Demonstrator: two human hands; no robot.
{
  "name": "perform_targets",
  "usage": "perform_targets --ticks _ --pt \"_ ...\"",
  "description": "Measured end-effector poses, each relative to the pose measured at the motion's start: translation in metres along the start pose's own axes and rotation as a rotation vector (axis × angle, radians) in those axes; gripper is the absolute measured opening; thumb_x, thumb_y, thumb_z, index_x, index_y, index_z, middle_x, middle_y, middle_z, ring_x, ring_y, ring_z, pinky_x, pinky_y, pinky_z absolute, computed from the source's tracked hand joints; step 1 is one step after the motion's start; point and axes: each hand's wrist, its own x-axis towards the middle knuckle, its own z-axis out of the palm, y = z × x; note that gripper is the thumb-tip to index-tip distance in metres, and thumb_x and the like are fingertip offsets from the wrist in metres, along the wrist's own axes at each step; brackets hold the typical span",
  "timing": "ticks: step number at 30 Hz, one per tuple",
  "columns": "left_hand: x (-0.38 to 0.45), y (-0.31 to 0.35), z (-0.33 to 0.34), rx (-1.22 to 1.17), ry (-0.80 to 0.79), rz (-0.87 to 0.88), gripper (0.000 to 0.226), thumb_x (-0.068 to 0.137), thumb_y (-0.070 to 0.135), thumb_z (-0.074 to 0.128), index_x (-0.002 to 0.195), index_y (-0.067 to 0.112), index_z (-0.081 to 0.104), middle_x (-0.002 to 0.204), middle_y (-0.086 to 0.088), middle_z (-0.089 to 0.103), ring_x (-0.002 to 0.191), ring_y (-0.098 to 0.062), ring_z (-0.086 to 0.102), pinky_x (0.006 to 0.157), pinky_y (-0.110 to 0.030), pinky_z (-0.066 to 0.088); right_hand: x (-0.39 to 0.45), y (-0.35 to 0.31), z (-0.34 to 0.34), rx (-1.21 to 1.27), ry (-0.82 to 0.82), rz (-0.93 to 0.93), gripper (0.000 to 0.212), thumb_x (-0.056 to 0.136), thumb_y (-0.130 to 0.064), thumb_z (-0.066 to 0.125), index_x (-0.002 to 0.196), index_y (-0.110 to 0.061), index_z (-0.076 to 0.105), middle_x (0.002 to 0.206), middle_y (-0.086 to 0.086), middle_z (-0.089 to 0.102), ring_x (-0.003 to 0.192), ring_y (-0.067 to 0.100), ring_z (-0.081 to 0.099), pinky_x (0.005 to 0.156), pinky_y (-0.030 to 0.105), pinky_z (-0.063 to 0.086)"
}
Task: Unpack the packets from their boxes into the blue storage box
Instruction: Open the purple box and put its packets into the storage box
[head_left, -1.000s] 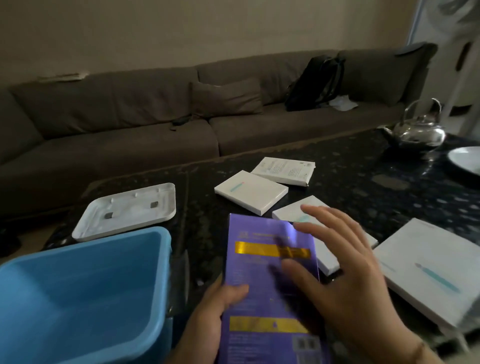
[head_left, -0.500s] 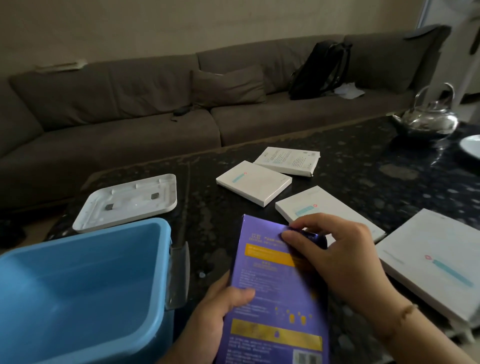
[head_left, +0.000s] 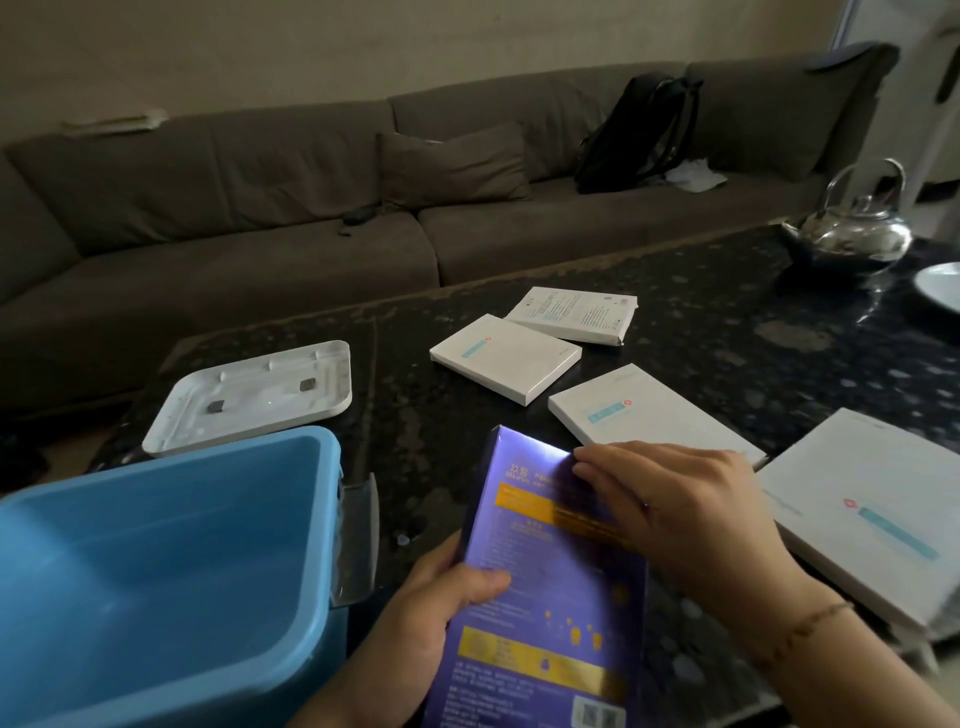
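Note:
I hold a flat purple box (head_left: 540, 597) with gold bands upright over the near table edge. My left hand (head_left: 421, 618) grips its lower left side, thumb on the face. My right hand (head_left: 670, 509) curls over the box's upper right corner, fingertips at the top edge. The open blue storage box (head_left: 156, 571) stands at the near left, nothing visible inside. White flat boxes lie on the dark table: one in the middle (head_left: 504, 358), one near my right hand (head_left: 639, 410), a large one at the right (head_left: 872, 499), and a printed packet (head_left: 574, 314) farther back.
The bin's white lid (head_left: 254, 395) lies upside down behind the blue storage box. A steel kettle (head_left: 852, 228) and a white plate (head_left: 940, 286) stand at the far right of the table. A brown sofa with a black backpack (head_left: 639, 135) runs behind.
My right hand went from hovering flat over the purple box to gripping its upper right corner. The box has tilted a little more upright in my left hand.

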Motion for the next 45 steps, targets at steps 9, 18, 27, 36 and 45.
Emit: perform_targets --ticks 9,18,27,36,45 --pt "-0.002 0.000 -0.001 0.047 0.040 -0.037 0.032 0.061 0.017 0.067 0.089 0.024 0.081 0.100 -0.018 0.075 0.082 -0.031 0.074 0.081 -0.044 0.056 -0.002 -0.001 0.002 0.000 -0.039 0.117 0.022 0.092 -0.029 0.052 0.088 -0.022 0.072 0.072 -0.006 0.071 0.060 0.018 0.067 0.049 0.027 0.050" --pt "0.000 0.001 0.001 0.009 0.052 -0.032 0.042 0.051 0.018 0.077 0.093 0.014 0.081 0.103 -0.022 0.073 0.085 -0.032 0.073 0.088 -0.045 0.052 -0.005 -0.003 0.001 0.361 -0.115 0.344 0.010 0.082 -0.036 0.070 0.091 -0.032 0.073 0.095 -0.024 0.071 0.084 -0.004 0.066 0.072 0.029 0.055" --pt "-0.005 0.004 0.010 0.076 0.028 -0.004 0.032 0.057 -0.003 0.074 0.075 0.021 0.082 0.084 -0.016 0.075 0.067 -0.025 0.072 0.065 -0.034 0.058 -0.002 -0.013 0.003 0.108 -0.143 0.248 0.009 0.091 -0.034 0.048 0.090 -0.032 0.057 0.088 -0.013 0.068 0.071 0.016 0.066 0.054 0.030 0.052" --pt "-0.006 0.003 0.004 0.031 -0.031 -0.099 0.036 0.056 0.002 0.075 0.087 0.020 0.082 0.095 -0.018 0.076 0.080 -0.029 0.074 0.078 -0.040 0.056 0.012 -0.017 -0.005 0.164 -0.441 0.639 0.022 0.095 -0.012 0.047 0.076 -0.023 0.048 0.075 -0.011 0.057 0.076 0.019 0.052 0.068 0.036 0.043" --pt "-0.008 -0.003 -0.005 -0.059 -0.242 -0.138 0.064 0.043 0.006 0.069 0.107 0.008 0.076 0.091 -0.022 0.069 0.085 -0.033 0.065 0.088 -0.044 0.044 0.018 0.003 -0.026 1.062 -0.615 1.187 0.040 0.104 -0.019 0.042 0.072 -0.011 0.066 0.066 0.006 0.065 0.051 0.008 0.055 0.048 0.017 0.042"
